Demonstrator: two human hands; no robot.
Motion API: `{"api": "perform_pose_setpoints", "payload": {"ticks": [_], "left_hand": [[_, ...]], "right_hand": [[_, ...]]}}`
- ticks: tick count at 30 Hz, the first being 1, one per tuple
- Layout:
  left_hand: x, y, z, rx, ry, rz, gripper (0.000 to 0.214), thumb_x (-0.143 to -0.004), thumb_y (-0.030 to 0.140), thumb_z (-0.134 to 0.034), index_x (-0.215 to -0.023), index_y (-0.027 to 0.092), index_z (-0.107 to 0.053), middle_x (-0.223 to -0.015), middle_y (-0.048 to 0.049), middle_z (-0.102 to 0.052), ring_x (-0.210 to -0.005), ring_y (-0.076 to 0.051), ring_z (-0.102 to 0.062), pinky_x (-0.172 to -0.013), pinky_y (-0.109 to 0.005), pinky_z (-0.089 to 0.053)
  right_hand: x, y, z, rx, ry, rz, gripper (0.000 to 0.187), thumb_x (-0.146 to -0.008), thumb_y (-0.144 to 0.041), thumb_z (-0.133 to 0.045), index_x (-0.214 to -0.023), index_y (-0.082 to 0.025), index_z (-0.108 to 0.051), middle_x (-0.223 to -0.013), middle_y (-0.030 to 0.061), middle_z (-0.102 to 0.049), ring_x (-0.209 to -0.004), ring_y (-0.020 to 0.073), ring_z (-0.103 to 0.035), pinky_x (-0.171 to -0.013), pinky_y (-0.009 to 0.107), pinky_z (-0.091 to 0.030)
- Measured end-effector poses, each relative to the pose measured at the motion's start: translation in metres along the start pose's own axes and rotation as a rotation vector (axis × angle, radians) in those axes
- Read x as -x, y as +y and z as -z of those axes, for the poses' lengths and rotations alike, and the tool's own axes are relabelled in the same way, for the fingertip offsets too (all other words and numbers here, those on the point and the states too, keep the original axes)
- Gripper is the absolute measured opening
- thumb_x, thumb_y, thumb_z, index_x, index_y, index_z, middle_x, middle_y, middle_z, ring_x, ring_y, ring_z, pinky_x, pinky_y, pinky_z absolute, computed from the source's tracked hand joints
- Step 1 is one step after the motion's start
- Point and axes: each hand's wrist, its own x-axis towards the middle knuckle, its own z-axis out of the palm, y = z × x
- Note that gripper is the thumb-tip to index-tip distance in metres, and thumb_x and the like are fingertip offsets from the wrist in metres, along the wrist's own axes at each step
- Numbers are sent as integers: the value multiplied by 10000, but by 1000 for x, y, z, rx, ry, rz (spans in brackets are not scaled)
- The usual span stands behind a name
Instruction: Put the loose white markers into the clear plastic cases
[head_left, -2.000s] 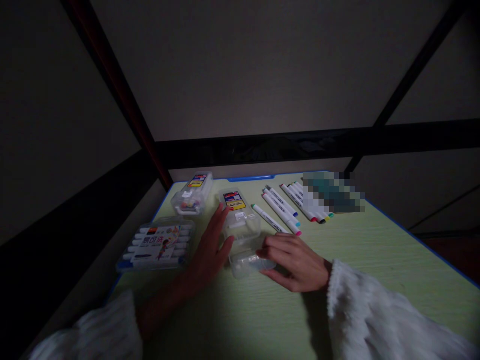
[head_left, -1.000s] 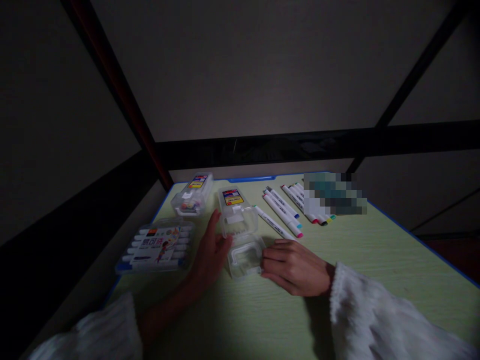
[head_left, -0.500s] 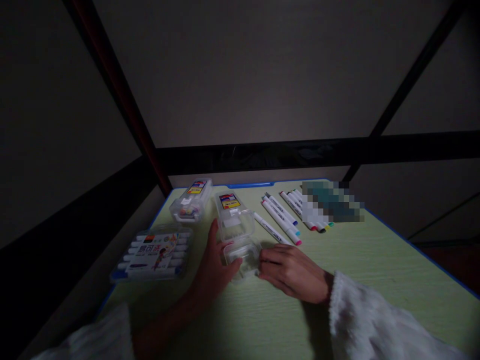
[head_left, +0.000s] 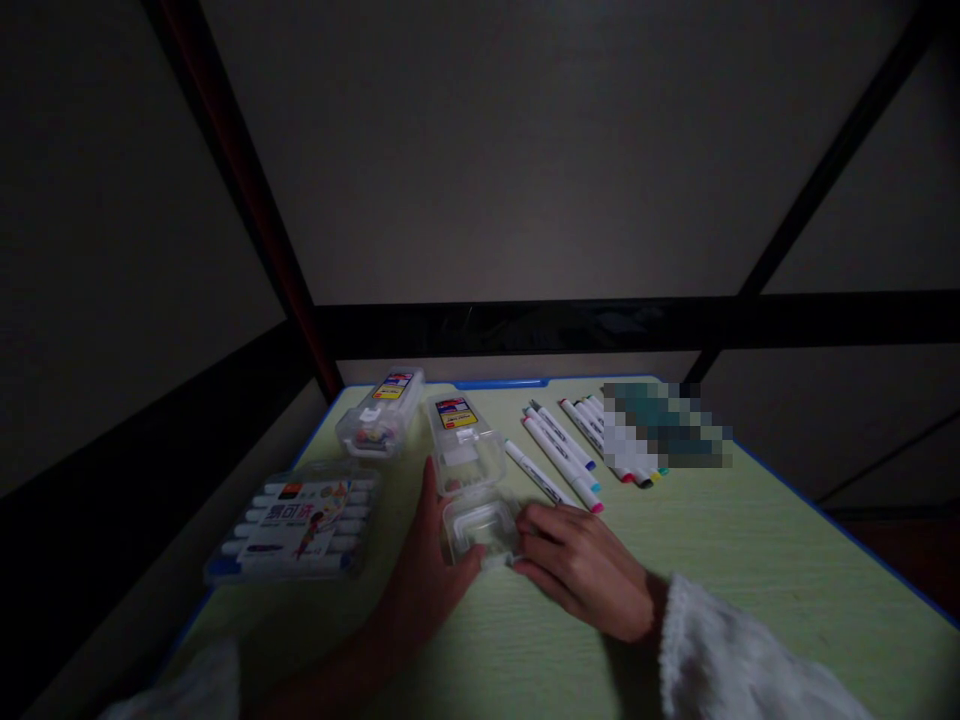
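Note:
A small clear plastic box [head_left: 471,518] sits in front of me on the table, its inside facing up. My left hand [head_left: 429,565] grips it from the left, thumb at the near edge and the other fingers partly hidden behind it. My right hand [head_left: 589,570] has curled fingers pressed to the box's right side; the fingertips are hard to see in the dim light. Just behind stands a longer clear plastic case [head_left: 466,465] with a yellow, red and blue label. Close to my right hand lies a white marker [head_left: 536,470].
Several white markers [head_left: 559,455] with coloured ends lie behind my right hand, near a blurred-out green patch [head_left: 664,420]. On the left are a flat marker case [head_left: 300,520] and another labelled clear case [head_left: 386,410] with colourful contents. The pale green table [head_left: 750,560] has a blue edge.
The view has tilted up a little, so the table's things appear lower. Both hands stay at the small box, with barely any shift in their fingers.

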Motion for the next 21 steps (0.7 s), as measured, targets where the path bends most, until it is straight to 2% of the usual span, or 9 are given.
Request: {"api": "perform_pose_setpoints", "payload": {"ticks": [4,6,12,16,19,21], "left_hand": [[0,-6,-1,-21,29,-49,945,-668,193,-540,-1412,211,42,-1365,-112,-379,-1269,-246,-369,-1064,-413,-270],[2,-7,-1,-52,44,-74,912,-682,187,-528,-1410,244,18,-1409,-98,-319,-1283,-247,-348,-1065,-417,-273],[9,-2,0,-198,141,-182,841,-745,182,-502,-1407,262,10,-1498,-72,-108,-1366,-267,-149,-1107,-471,-151],[12,2,3,-302,188,-354,817,-767,140,-490,-1416,265,-8,-1511,-46,-49,-1376,-270,-70,-1112,-477,-137],[13,8,5,-377,194,-478,841,-764,103,-480,-1416,270,24,-1514,-37,-6,-1377,-269,-36,-1116,-485,-115],[14,12,7,-428,181,-551,849,-769,82,-473,-1413,274,45,-1513,-45,1,-1377,-261,-44,-1116,-492,-104]], "right_hand": [[1,0,-3,0,32,-13,97,-820,-219,-569,-734,-173,-566,-819,31,-585,-715,155,-543,-616,275,-414],[1,0,-3,7,50,-22,116,-825,-232,-566,-726,-173,-563,-807,32,-592,-706,160,-546,-614,277,-412],[3,2,4,9,126,-39,257,-915,-320,-386,-806,-167,-560,-799,64,-597,-705,185,-542,-638,311,-383],[6,8,5,47,141,-204,248,-910,-227,-352,-739,-174,-522,-704,40,-568,-652,182,-530,-638,317,-333],[8,14,3,115,104,-382,166,-880,-202,-386,-785,-178,-521,-749,47,-582,-676,196,-545,-650,324,-315],[9,17,2,181,90,-451,123,-860,-211,-413,-796,-182,-514,-783,59,-593,-708,216,-554,-658,334,-311]]}}
